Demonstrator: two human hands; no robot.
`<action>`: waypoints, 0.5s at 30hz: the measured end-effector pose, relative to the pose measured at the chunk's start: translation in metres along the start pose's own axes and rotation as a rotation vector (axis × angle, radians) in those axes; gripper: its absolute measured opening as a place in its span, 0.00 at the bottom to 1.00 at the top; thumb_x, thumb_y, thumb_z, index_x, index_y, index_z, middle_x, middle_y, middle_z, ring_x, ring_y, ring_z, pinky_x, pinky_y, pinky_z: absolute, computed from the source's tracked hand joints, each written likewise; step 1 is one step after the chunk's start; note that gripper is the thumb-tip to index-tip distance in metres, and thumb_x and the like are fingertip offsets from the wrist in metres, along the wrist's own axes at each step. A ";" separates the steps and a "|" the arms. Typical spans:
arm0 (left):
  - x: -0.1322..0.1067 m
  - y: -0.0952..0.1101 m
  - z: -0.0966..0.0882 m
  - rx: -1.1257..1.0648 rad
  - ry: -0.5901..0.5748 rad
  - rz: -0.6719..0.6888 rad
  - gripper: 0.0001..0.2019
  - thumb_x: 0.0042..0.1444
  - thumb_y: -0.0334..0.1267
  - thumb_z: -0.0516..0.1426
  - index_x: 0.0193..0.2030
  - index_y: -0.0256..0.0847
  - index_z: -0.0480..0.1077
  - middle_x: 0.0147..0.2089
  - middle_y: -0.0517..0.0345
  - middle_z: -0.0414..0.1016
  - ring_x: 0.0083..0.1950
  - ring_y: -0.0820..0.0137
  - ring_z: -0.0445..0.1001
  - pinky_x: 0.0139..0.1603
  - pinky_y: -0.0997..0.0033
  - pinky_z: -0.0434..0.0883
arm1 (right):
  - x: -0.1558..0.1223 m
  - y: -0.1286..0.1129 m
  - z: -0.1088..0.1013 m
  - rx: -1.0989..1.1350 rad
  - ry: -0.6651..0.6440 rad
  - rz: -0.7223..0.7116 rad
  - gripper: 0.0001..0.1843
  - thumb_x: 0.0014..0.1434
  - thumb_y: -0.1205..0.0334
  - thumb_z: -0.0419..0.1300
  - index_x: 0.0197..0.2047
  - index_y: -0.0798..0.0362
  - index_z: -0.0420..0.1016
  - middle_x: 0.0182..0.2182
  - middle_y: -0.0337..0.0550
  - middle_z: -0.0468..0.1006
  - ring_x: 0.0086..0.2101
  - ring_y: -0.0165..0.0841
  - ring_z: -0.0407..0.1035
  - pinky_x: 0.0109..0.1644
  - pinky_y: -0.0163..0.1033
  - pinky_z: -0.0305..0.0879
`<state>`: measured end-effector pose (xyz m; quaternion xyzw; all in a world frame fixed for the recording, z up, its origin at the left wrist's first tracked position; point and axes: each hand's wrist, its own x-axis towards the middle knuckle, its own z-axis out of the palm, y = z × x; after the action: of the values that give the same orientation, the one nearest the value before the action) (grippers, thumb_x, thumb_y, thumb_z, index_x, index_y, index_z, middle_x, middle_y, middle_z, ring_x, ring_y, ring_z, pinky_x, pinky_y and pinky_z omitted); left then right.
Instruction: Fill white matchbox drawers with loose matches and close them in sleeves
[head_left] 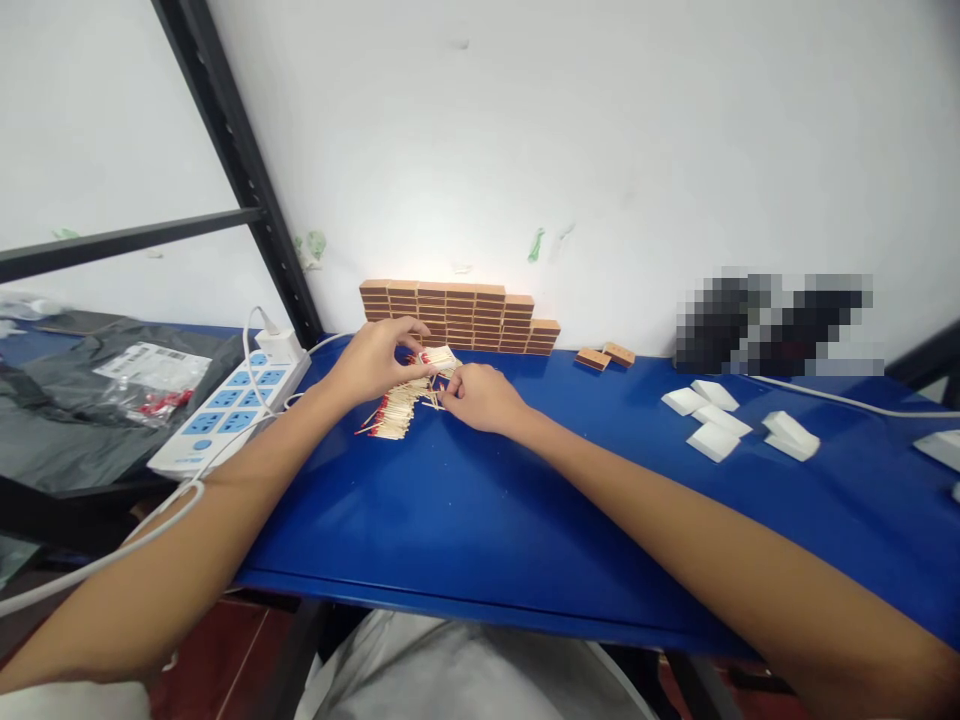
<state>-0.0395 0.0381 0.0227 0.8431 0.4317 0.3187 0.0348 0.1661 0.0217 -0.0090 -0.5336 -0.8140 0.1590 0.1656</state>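
A loose pile of wooden matches [397, 412] with red heads lies on the blue table. Just behind it, a small white matchbox tray [447, 353] contains some matches. My left hand [375, 358] curves around the tray's left end, with thumb and fingers closed on it. On the right side of the pile, my right hand [481, 396] pinches a few matches in its fingertips; the exact number is hidden. Matchboxes [472, 318] with brown sides are stacked in stepped rows against the wall, behind both hands.
Two separate matchboxes [592, 359] lie right of the stack. Several white trays [712, 441] are scattered farther right on the blue table [465, 530]. At left are a white power strip [232, 405] with cables and a dark plastic bag [82, 410]. A dark, pixelated area stands by the wall.
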 end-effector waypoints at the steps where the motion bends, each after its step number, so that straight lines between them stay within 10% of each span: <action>1: 0.000 0.000 0.000 0.003 -0.003 0.000 0.23 0.54 0.47 0.71 0.53 0.41 0.74 0.43 0.56 0.86 0.43 0.63 0.83 0.45 0.68 0.72 | 0.001 0.001 -0.002 0.008 -0.025 0.010 0.10 0.61 0.58 0.64 0.28 0.51 0.78 0.32 0.45 0.83 0.35 0.36 0.74 0.35 0.37 0.59; 15: -0.001 0.001 0.007 -0.038 -0.137 0.018 0.26 0.50 0.50 0.73 0.52 0.42 0.74 0.44 0.56 0.86 0.43 0.63 0.83 0.46 0.69 0.72 | 0.008 0.037 -0.056 0.024 -0.174 -0.254 0.09 0.63 0.59 0.63 0.35 0.54 0.79 0.29 0.40 0.80 0.29 0.30 0.67 0.34 0.35 0.57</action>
<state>-0.0353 0.0385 0.0166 0.8659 0.4147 0.2687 0.0775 0.2174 0.0476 0.0259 -0.4086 -0.8842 0.1921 0.1194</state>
